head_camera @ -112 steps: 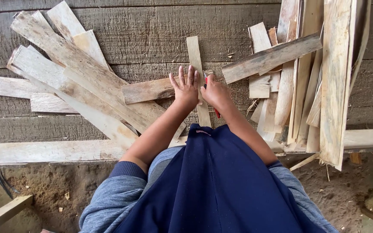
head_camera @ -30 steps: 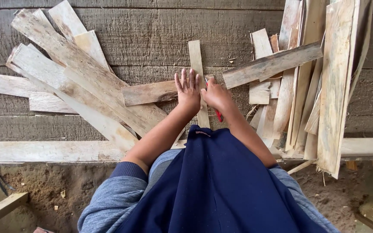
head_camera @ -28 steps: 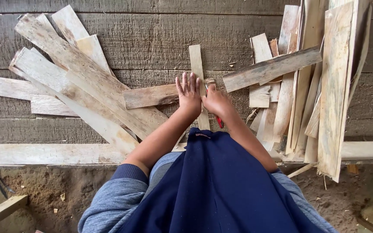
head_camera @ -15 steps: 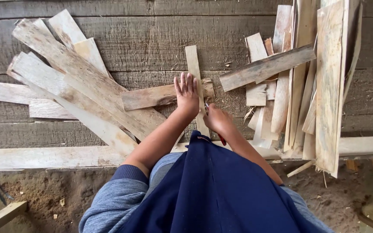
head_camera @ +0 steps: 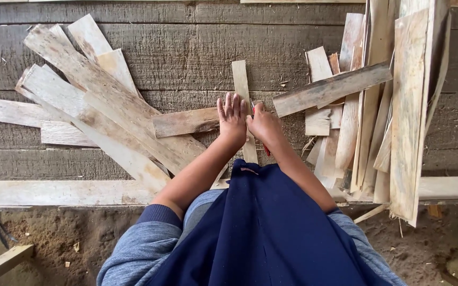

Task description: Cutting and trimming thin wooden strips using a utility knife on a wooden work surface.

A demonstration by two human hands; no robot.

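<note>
Nearest to me, my blue apron (head_camera: 261, 233) is hanging between both forearms as I am reaching forward over the edge plank (head_camera: 54, 191). I am marking a narrow upright wood strip (head_camera: 241, 85) lying on the dark board floor (head_camera: 186, 58). My left hand (head_camera: 232, 117) is pressing flat on the strip, fingers straight and spread slightly, wrist low. My right hand (head_camera: 263, 124) is curling closed around a red pencil (head_camera: 265, 149), whose tip is touching the strip just beside my left fingertips. The next move, as I am judging it, is calling for steady downward pressure from the left palm while the right is drawing across. Farther out, pale offcut boards (head_camera: 96, 106) are fanning left and stacked slats (head_camera: 398, 106) are lying right.
</note>
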